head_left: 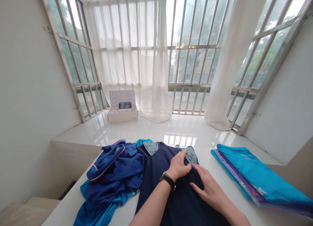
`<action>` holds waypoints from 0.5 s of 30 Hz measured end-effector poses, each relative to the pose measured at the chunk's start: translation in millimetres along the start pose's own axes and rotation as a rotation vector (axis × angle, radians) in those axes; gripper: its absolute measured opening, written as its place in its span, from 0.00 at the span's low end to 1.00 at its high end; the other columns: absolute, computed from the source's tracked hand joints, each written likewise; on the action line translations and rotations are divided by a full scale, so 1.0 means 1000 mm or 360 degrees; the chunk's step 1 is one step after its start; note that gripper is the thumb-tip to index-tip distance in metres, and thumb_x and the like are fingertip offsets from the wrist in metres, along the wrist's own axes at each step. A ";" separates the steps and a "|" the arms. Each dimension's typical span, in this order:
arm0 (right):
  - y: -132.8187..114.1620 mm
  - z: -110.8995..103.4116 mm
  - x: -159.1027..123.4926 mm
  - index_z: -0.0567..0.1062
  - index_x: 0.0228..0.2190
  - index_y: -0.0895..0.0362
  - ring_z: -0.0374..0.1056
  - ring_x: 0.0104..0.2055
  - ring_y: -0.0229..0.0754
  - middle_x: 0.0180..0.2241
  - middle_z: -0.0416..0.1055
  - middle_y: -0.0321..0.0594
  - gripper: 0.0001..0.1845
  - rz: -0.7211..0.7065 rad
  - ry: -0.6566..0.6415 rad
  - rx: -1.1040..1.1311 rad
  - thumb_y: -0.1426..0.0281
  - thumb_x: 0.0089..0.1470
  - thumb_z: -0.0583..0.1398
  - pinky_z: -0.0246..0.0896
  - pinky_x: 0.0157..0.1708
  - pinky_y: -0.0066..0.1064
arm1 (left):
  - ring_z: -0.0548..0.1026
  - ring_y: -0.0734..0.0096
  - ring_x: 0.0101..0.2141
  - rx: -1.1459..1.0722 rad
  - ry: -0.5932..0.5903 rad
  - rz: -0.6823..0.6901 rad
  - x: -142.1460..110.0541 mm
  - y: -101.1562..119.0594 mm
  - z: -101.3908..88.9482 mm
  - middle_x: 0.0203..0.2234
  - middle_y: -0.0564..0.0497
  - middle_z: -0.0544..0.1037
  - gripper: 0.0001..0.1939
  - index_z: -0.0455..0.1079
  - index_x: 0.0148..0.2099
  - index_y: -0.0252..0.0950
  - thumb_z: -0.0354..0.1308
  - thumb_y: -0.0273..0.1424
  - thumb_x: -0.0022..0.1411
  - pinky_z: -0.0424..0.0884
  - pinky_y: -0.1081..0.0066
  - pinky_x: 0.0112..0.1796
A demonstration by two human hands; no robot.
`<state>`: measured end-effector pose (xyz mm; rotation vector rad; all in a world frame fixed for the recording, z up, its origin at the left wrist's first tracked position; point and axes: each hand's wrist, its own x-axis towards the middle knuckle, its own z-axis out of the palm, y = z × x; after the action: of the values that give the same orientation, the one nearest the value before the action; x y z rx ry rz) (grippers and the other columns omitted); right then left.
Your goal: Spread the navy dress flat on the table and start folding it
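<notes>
A dark navy garment [161, 187] lies spread on the white surface in front of me, with a paisley-patterned patch [151, 148] at its upper left and another patterned patch [192, 155] at its upper right. My left hand [179, 165], a black-strapped watch on its wrist, rests on the cloth by the right patch, its index finger stretched onto the pattern and its thumb apart. Flat against the garment's right side lies my right hand [209, 187], thumb spread from the fingers. Its fingertips nearly meet my left thumb at the patch's lower edge.
Crumpled blue clothing [117, 173] is heaped at the left, touching the navy garment. A stack of folded blue and purple clothes [256, 177] sits at the right. Farther back, an open white box [122, 115] stands on the ledge by the curtain [154, 89] and barred windows.
</notes>
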<state>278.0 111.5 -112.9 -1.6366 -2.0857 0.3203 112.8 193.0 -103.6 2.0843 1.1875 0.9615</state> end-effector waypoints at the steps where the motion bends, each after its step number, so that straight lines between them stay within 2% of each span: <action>1: -0.001 -0.002 0.000 0.64 0.60 0.61 0.59 0.64 0.52 0.61 0.64 0.54 0.35 0.0011 -0.0027 -0.0018 0.58 0.54 0.56 0.54 0.65 0.45 | 0.73 0.49 0.55 0.0043 -0.0029 0.0003 0.000 0.001 0.000 0.56 0.38 0.73 0.38 0.62 0.66 0.33 0.59 0.32 0.53 0.69 0.57 0.57; 5: -0.004 -0.011 -0.005 0.64 0.60 0.61 0.58 0.65 0.52 0.62 0.61 0.53 0.36 0.0023 -0.0119 -0.0087 0.62 0.50 0.57 0.52 0.66 0.44 | 0.76 0.49 0.51 0.0264 -0.0119 -0.0019 -0.001 0.004 -0.003 0.54 0.40 0.74 0.38 0.57 0.69 0.37 0.56 0.33 0.56 0.72 0.57 0.53; 9: -0.004 -0.013 -0.009 0.65 0.59 0.60 0.61 0.61 0.50 0.59 0.64 0.52 0.36 0.0050 -0.0056 -0.0183 0.68 0.47 0.55 0.56 0.63 0.41 | 0.78 0.56 0.48 0.0344 -0.0143 0.0004 -0.004 0.008 -0.006 0.50 0.48 0.78 0.30 0.62 0.66 0.48 0.53 0.33 0.61 0.74 0.60 0.51; 13: -0.004 -0.010 -0.011 0.68 0.52 0.57 0.70 0.51 0.48 0.50 0.69 0.48 0.27 0.0278 0.0059 -0.0263 0.67 0.49 0.52 0.66 0.49 0.37 | 0.79 0.57 0.44 0.0388 -0.0166 0.0012 -0.008 0.012 -0.005 0.45 0.50 0.81 0.23 0.70 0.59 0.50 0.53 0.34 0.62 0.74 0.60 0.48; 15: -0.005 -0.009 -0.015 0.69 0.47 0.54 0.73 0.44 0.47 0.44 0.72 0.45 0.21 0.0403 0.0072 -0.0290 0.64 0.52 0.50 0.67 0.40 0.36 | 0.80 0.57 0.42 0.0418 -0.0175 0.0007 -0.009 0.013 -0.004 0.43 0.49 0.81 0.19 0.74 0.54 0.49 0.53 0.34 0.63 0.75 0.59 0.46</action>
<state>281.2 94.8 -105.9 -2.0022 -1.9238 0.1759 112.5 179.1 -94.2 2.3106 1.3108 0.7133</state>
